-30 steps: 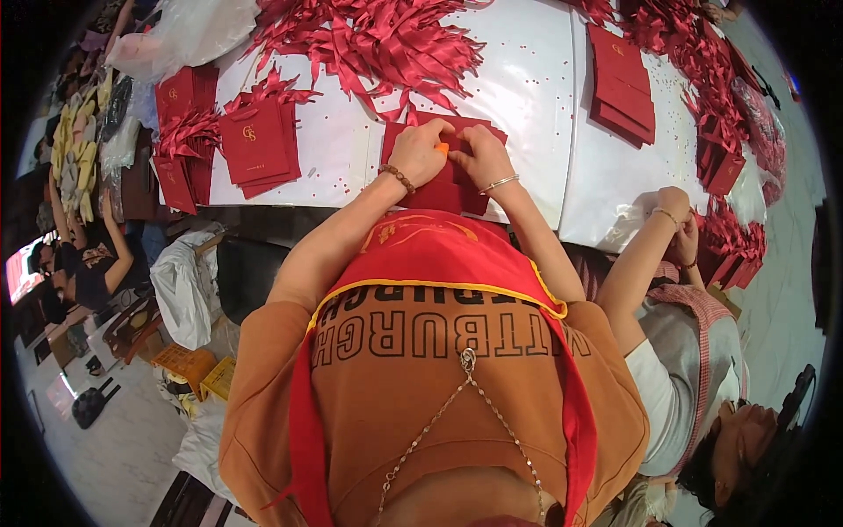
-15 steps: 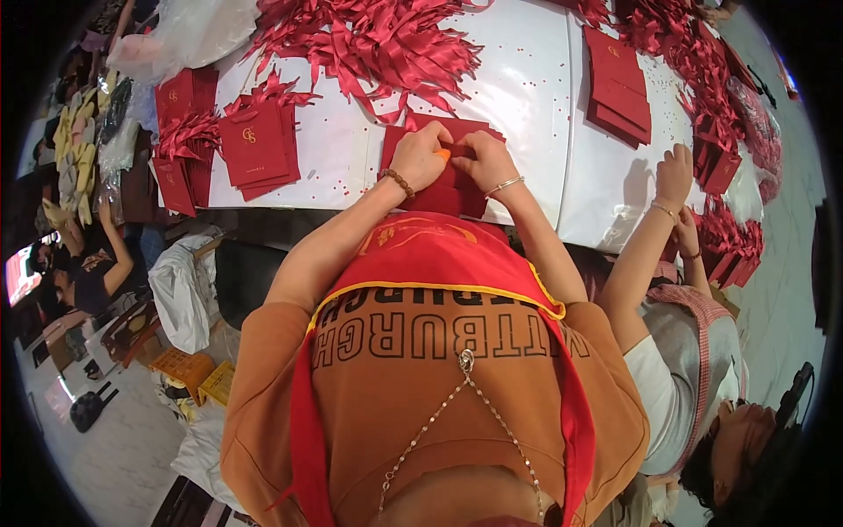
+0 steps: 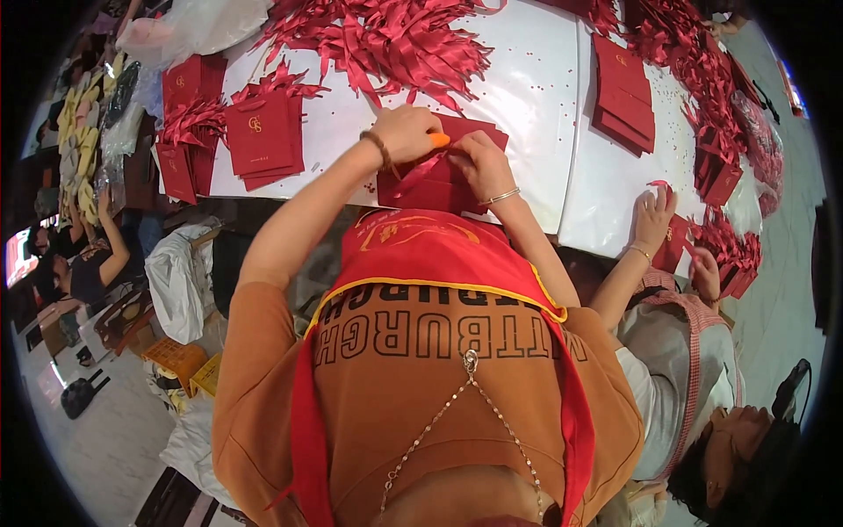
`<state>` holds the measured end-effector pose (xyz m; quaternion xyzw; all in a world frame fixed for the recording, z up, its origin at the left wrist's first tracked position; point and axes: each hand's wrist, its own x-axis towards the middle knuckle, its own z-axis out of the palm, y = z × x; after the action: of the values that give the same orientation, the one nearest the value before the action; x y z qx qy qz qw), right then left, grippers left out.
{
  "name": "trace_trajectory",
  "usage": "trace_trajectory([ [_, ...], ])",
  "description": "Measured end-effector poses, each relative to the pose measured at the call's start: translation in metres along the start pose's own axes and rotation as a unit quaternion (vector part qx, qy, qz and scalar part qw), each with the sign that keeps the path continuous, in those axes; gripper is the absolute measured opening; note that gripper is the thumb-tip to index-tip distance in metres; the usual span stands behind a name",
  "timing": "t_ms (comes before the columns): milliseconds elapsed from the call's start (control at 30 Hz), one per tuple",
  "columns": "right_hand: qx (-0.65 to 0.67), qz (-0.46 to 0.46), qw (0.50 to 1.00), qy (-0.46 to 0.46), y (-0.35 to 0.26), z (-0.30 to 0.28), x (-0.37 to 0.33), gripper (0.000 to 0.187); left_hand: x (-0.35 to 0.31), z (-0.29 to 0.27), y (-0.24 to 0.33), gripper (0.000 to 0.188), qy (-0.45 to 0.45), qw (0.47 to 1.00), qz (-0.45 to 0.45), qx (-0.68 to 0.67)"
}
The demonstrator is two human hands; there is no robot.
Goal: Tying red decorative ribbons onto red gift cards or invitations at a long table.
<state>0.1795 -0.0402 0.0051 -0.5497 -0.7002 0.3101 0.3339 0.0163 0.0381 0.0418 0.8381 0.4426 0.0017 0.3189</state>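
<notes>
Dark red paper gift bags (image 3: 420, 195) lie in a stack at the table's front edge, under both my hands. A glossy red ribbon (image 3: 428, 165) runs across the top bag between my fingers. My left hand (image 3: 406, 136) is closed above the bag's left side, an orange cover on one fingertip; its grip on the ribbon is partly hidden. My right hand (image 3: 483, 165) pinches the ribbon close by, over the bag's right side. Past my left hand, a large heap of loose red ribbons (image 3: 386, 44) covers the far table.
More red bags with ribbons stand at left (image 3: 263, 136), with other bags (image 3: 623, 92) stacked at right. The white table (image 3: 531, 88) is dotted with small red bits. Beside me on the right, a co-worker's hand (image 3: 654, 220) handles ribbon by a red bag. Clear plastic (image 3: 189, 31) lies far left.
My left hand has moved away and leftward, and my hands are slightly farther apart, showing ribbon between them. The co-worker's hand has come down nearer a red bag.
</notes>
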Motion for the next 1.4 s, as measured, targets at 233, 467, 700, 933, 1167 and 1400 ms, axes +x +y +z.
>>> trace_trajectory([
  [233,-0.021,-0.04,0.999,0.015,0.001,0.002,-0.001,0.016,0.04,-0.009,-0.013,0.024,-0.234,0.964,0.028,-0.125],
  [467,-0.021,-0.027,0.999,0.009,0.004,0.003,0.004,0.017,0.042,-0.019,-0.012,0.017,-0.293,0.941,-0.049,-0.161],
  [700,0.003,0.011,1.0,0.013,0.0,-0.001,0.003,0.017,0.037,-0.002,-0.011,0.024,-0.172,0.976,0.046,-0.123],
  [933,0.027,0.008,0.999,-0.023,-0.002,-0.005,0.002,0.016,0.041,-0.006,-0.028,0.02,0.017,0.95,-0.025,-0.31],
  [1167,0.05,0.008,0.998,-0.026,0.005,-0.004,0.002,0.015,0.024,-0.014,-0.056,0.036,-0.065,0.948,-0.179,-0.254],
  [1400,0.07,0.02,0.996,-0.046,0.003,-0.007,0.003,0.015,0.019,0.012,-0.056,0.03,-0.075,0.952,-0.15,-0.257],
])
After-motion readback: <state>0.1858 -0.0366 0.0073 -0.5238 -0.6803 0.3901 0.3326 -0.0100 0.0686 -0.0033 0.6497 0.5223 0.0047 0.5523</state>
